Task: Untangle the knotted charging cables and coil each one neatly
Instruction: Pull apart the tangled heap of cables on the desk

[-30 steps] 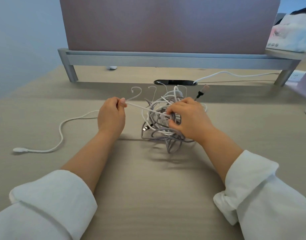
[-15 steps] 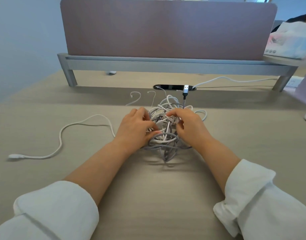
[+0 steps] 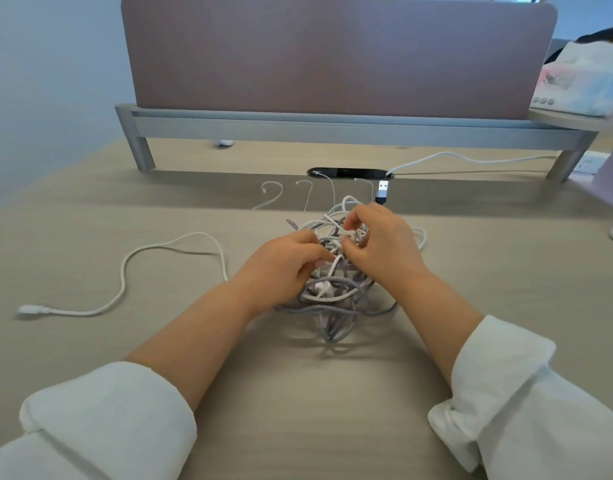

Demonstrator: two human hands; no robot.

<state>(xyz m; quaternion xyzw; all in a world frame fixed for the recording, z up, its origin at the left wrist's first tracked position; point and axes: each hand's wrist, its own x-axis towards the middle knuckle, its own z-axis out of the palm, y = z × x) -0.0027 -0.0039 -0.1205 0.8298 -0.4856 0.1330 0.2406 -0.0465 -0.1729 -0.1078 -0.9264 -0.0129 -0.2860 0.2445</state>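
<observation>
In the head view, the knot of cables (image 3: 332,292) is sitting mid-desk (image 3: 298,393) between the person's forearms, where both hands can be working it at once. The left hand (image 3: 280,268) is curling its fingers into the knot's left side and seems to be gripping a white strand, probably to steady the bundle. The right hand (image 3: 384,247) is pinching another white loop near the top, likely teasing it loose. The two hands are lying close together, almost touching. A white cable (image 3: 125,268) is trailing off to the left, its plug lying well apart from the knot, so one end looks freed. The grey braided cable (image 3: 332,323) is looping out at the near side. A USB plug (image 3: 383,189) is sticking up at the far side, near the cable port (image 3: 346,173). Nothing is being coiled yet.
</observation>
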